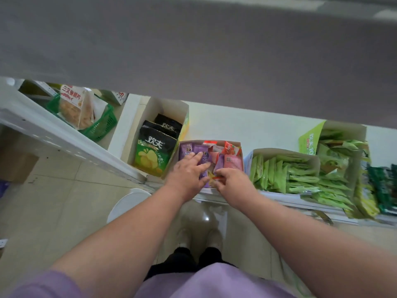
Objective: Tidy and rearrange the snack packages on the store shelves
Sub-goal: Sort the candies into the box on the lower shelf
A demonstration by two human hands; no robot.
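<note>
Both hands are working inside the open cardboard box (236, 145) of small purple and pink snack packets (233, 161) at the front of the white shelf (236, 123).

Left hand (187, 172): fingers extended and fairly wide, lying flat on the purple packets at the box's left side. It presses rather than grips.

Right hand (231, 182): fingers drawn narrow, pinching a small yellow-and-orange packet (211, 177) at the box's front edge, just beside the left fingertips. How firmly it is held cannot be told; the view is blurred there.

Neighbouring stock: a box of green-and-black chip bags (151, 150) stands touching on the left; a box of green packets (279, 173) stands near on the right, with further green packets beyond, some overhanging the shelf lip. A green basket (103, 127) holds bagged snacks further left.

Risks, as judged:
- The pinched packet sits at the shelf's front edge above the floor; a loose pinch would likely drop it.
- Downward pressure from the left hand near the box front could tip or slide the box forward off the lip.
- A sideways sweep of the right forearm could dislodge the overhanging green packets.
</note>
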